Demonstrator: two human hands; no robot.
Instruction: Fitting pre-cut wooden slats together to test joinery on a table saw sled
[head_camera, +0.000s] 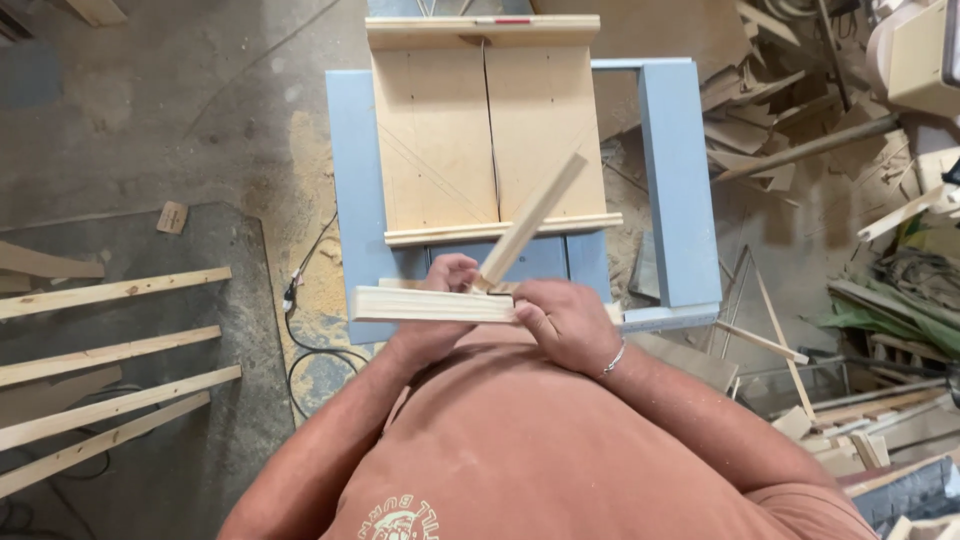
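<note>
Nearest the camera, an orange shirt fills the lower frame, both forearms reaching forward over it. Left hand curls shut around a pale wooden board held level, its long edge facing up, light-grained and square-cut. Right hand closes on that board's right end and pins the foot of a thinner pale strip, which slants up and to the right from between the two hands. Both pieces hover just before the blue saw table, near the front fence of its plywood sled. Several long slats lie on the floor at left.
</note>
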